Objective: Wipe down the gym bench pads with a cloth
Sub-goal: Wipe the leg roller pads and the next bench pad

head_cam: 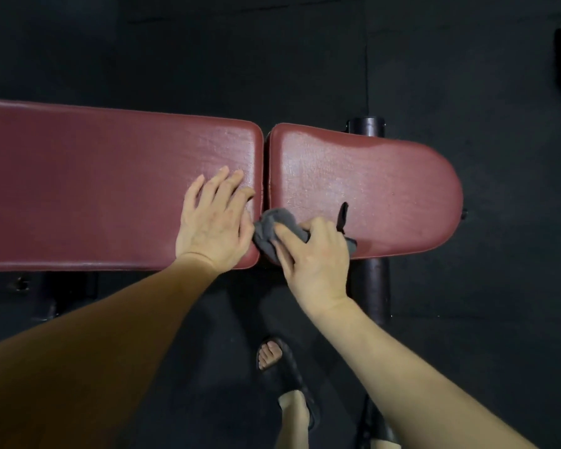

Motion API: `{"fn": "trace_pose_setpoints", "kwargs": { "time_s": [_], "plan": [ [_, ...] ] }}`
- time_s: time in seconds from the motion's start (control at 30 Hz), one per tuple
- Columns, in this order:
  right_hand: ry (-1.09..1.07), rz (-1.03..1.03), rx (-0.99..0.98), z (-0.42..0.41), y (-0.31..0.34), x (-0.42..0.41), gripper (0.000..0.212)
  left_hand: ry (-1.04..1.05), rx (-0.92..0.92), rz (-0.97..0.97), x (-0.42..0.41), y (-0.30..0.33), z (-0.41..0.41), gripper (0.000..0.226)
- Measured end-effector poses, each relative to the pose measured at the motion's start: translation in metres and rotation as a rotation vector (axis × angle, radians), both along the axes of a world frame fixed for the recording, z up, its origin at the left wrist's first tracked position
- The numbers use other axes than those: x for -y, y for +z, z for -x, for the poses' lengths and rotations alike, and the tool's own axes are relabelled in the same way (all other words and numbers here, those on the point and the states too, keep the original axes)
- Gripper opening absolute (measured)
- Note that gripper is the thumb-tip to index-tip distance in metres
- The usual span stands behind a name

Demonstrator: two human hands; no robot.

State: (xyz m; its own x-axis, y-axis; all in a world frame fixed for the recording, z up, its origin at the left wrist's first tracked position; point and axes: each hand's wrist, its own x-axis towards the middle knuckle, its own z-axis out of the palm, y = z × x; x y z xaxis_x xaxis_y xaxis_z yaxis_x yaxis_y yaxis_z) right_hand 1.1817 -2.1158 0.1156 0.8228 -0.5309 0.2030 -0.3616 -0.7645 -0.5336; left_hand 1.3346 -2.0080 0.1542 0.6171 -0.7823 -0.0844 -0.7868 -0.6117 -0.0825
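Head view, landmark: the gap (265,176) between the two red pads; every place below is told from it.
Long pad (110,186): runs away to the left of the gap, its surface dull and cracked, with a faint sheen only near the gap.
Short pad (370,189): lies just right of the gap, rounded at its far-right end; a glossier, darker band sweeps along its upper edge, which I judge to be damp from wiping.
Tear (342,215): a dark slit in the short pad, right of the gap, just above the right hand.
Cloth (272,226): grey, bunched, at the near end of the gap, on the short pad's near-left corner and touching the long pad's edge.
Left hand (212,222): flat on the long pad just left of the gap, fingers spread and straight, holding nothing, seemingly bracing.
Right hand (311,254): just right of the gap, fingers curled over the cloth and pressing it down on the short pad.
Floor (467,319): dark matting all round; a foot in a black sandal (282,367) stands below the gap.
Done, as judged: part of the short pad looks wiped.
Left, as judged: the near edge by the gap is in hand; most of the long pad looks untouched.
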Motion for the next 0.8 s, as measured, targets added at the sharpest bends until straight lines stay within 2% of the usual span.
{"fn": "trace_pose_setpoints", "kwargs": {
  "time_s": [0.07, 0.13, 0.2, 0.27, 0.33, 0.37, 0.5, 0.57, 0.63, 0.7, 0.8],
  "plan": [
    [0.029, 0.048, -0.019, 0.020, -0.006, 0.019, 0.021, 0.013, 0.000, 0.012, 0.001, 0.001, 0.001, 0.037],
    [-0.056, 0.125, -0.049, 0.045, -0.018, 0.055, 0.022, 0.021, -0.002, 0.021, 0.003, 0.001, 0.003, 0.037],
    [-0.241, 0.128, -0.075, 0.071, -0.029, 0.094, 0.023, 0.023, 0.002, 0.024, 0.002, 0.001, 0.005, 0.038],
    [-0.481, 0.030, -0.096, 0.078, -0.034, 0.104, 0.023, 0.049, 0.002, 0.044, 0.004, 0.003, 0.008, 0.038],
    [-0.678, -0.047, -0.095, 0.061, -0.034, 0.078, 0.023, 0.088, -0.030, 0.086, 0.012, 0.005, 0.015, 0.036],
    [-0.706, -0.081, -0.079, 0.048, -0.031, 0.056, 0.024, 0.092, -0.050, 0.110, 0.017, 0.005, 0.020, 0.035],
    [-0.412, -0.032, -0.007, 0.027, -0.019, 0.011, 0.021, 0.033, -0.080, 0.149, 0.033, -0.006, 0.042, 0.035],
    [-0.244, 0.048, -0.002, 0.045, -0.023, 0.038, 0.020, 0.037, -0.046, 0.129, 0.033, -0.012, 0.043, 0.034],
    [-0.223, 0.104, -0.051, 0.069, -0.033, 0.075, 0.020, 0.042, -0.028, 0.094, 0.032, -0.014, 0.043, 0.036],
    [-0.431, 0.097, -0.106, 0.088, -0.043, 0.112, 0.022, 0.037, -0.011, 0.060, 0.033, -0.014, 0.043, 0.037],
    [-0.801, -0.066, -0.143, 0.097, -0.047, 0.140, 0.025, 0.028, 0.013, 0.023, 0.033, -0.018, 0.043, 0.041]
  ]
}}
